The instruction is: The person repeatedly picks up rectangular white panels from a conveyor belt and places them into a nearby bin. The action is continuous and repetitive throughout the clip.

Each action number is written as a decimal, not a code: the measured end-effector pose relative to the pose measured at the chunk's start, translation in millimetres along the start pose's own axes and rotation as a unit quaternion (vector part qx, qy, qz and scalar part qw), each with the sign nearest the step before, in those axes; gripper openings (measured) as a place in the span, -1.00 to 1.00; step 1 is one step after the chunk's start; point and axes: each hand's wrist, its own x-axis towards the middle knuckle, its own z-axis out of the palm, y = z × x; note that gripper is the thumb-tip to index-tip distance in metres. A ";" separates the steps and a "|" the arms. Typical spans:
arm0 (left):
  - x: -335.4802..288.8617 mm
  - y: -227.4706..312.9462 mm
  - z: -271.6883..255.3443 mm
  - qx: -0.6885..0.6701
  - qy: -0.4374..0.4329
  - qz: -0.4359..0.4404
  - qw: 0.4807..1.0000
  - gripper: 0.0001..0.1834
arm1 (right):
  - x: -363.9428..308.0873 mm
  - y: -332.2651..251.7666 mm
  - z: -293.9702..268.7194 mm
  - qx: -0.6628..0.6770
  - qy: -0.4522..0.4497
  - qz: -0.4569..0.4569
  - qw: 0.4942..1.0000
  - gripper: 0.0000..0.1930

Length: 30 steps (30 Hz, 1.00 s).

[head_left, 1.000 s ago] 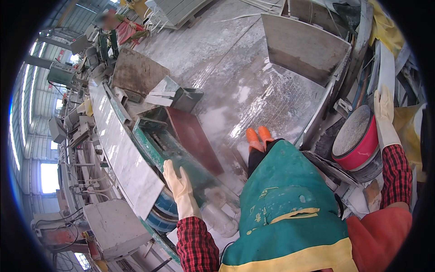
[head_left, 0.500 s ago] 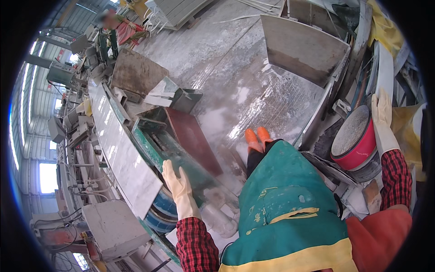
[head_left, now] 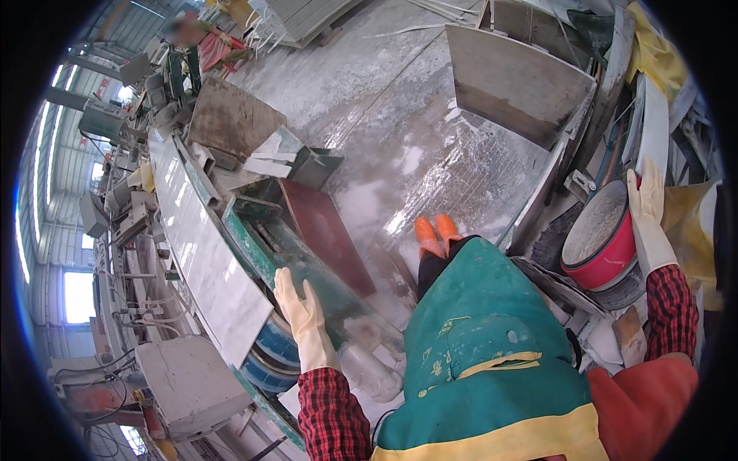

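Observation:
My left hand (head_left: 302, 316), in a cream rubber glove, is open with thumb and fingers apart. It is beside the green metal machine bed (head_left: 265, 244), just right of the lower corner of a long pale marble-like slab (head_left: 211, 265). Below that corner are blue round parts (head_left: 273, 355). My right hand (head_left: 648, 201), gloved alike, has its fingers stretched upward beside a pink-sided round tub (head_left: 603, 269) with a grey top. A small red spot shows by its fingertips; I cannot make out what it is. Neither hand visibly holds anything.
A brown-red board (head_left: 327, 234) leans by the machine bed. Large panels (head_left: 515, 84) stand at the far right. Broken stone pieces (head_left: 607, 342) lie low on the right. The floor (head_left: 384, 154) looks wet. Another person (head_left: 215, 48) is at the far left.
My right hand has turned and shifted slightly down, and a small red spot now shows at its fingertips. The slab's near end sits slightly further left of my left hand, which stays open.

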 end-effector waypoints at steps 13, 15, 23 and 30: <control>0.4 2.0 -0.6 0.007 0.001 0.007 1.000 -0.47 | -11.4 -9.5 -12.2 0.010 -0.017 -0.005 1.000 -0.36; 0.9 3.2 -1.2 0.009 -0.002 0.003 1.000 -0.47 | -13.2 -13.2 -17.6 0.015 -0.022 -0.005 1.000 -0.36; 0.1 1.4 -0.6 0.011 0.001 0.009 1.000 -0.46 | -23.9 -19.1 -19.3 -0.002 -0.012 -0.012 1.000 -0.37; 0.9 3.5 -1.5 0.010 0.002 0.011 1.000 -0.46 | -29.8 -19.4 -20.2 0.003 -0.011 -0.033 0.999 -0.37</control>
